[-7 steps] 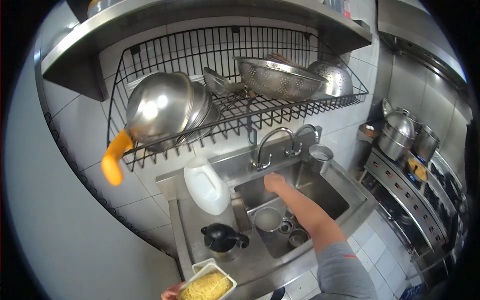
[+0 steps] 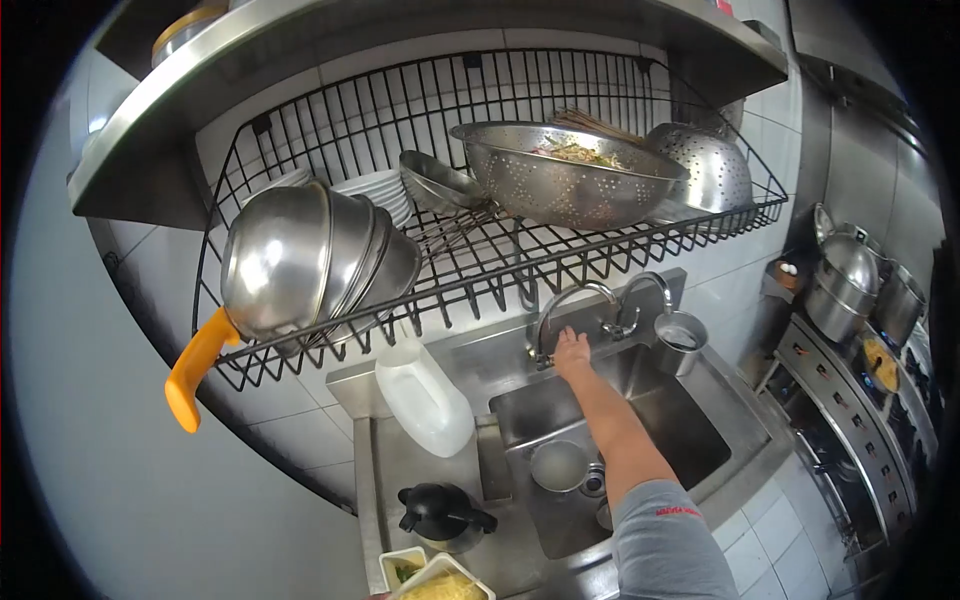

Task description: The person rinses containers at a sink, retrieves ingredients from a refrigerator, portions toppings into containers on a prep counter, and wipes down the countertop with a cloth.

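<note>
My right hand [image 2: 572, 353] reaches over the sink, fingers stretched out beside the base of the curved chrome faucet [image 2: 546, 325]. Whether it touches the faucet is unclear. At the bottom edge, a sliver of my left hand [image 2: 381, 597] shows by a white container [image 2: 474, 580] of yellow shreds, which it holds. A second white container [image 2: 390, 562] with something green inside sits against the first. Below my right hand, a round bowl of cloudy liquid [image 2: 560, 466] stands in the steel sink [image 2: 640, 520] near the drain.
A white plastic jug [image 2: 430, 405] and a black-lidded pot [image 2: 440, 515] stand left of the basin. Overhead, a black wire rack [image 2: 480, 290] holds steel bowls, plates and a colander [image 2: 560, 190]; an orange handle [image 2: 198, 370] juts out. A metal cup [image 2: 680, 340] stands at the sink's right corner.
My right hand has gone from closed to stretched fingers, nearer the faucet. The view has shifted, and my left hand with the container has sunk mostly out of frame.
</note>
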